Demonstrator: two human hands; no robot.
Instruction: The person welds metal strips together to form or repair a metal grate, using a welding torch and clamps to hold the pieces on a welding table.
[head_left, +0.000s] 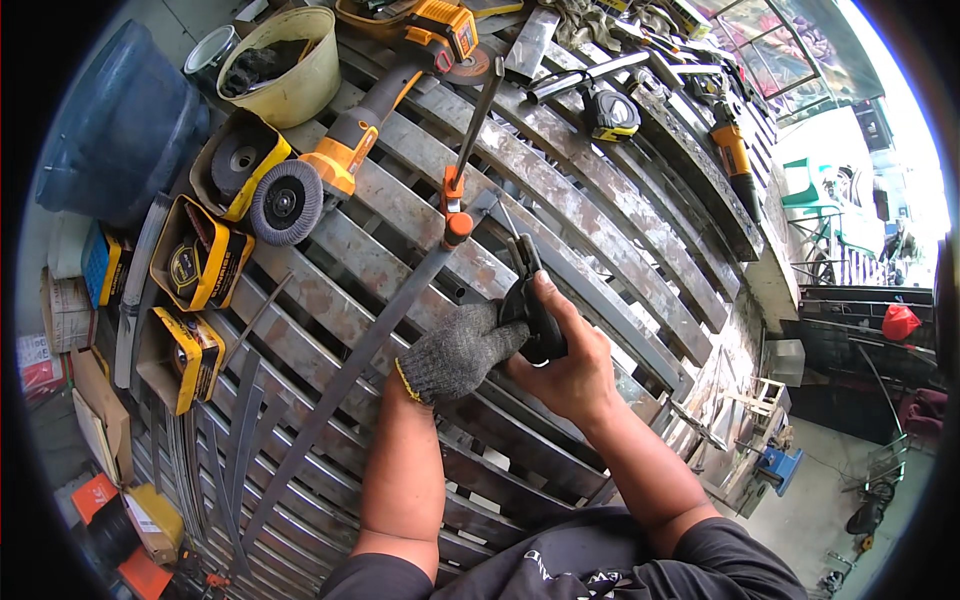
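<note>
My left hand (452, 355), in a grey knit glove with a yellow cuff edge, closes on the near side of a black welding electrode holder (545, 325). My bare right hand (578, 375) grips the same holder from the right, thumb along its upper part. From its jaws a thin welding rod (507, 217) points toward the corner where two flat steel bars meet. The long left bar (350, 370) runs down toward the lower left; the right bar (600, 300) slants to the lower right. An orange-jawed bar clamp (457, 222) sits at that corner.
Metal slats form the worktable (400, 245). Left of the clamp lies an angle grinder (345, 145) with a flap disc, beside yellow-black boxes (200, 255) and a cream bucket (300, 85). A tape measure (610, 115) and another grinder (735, 150) lie on the far right.
</note>
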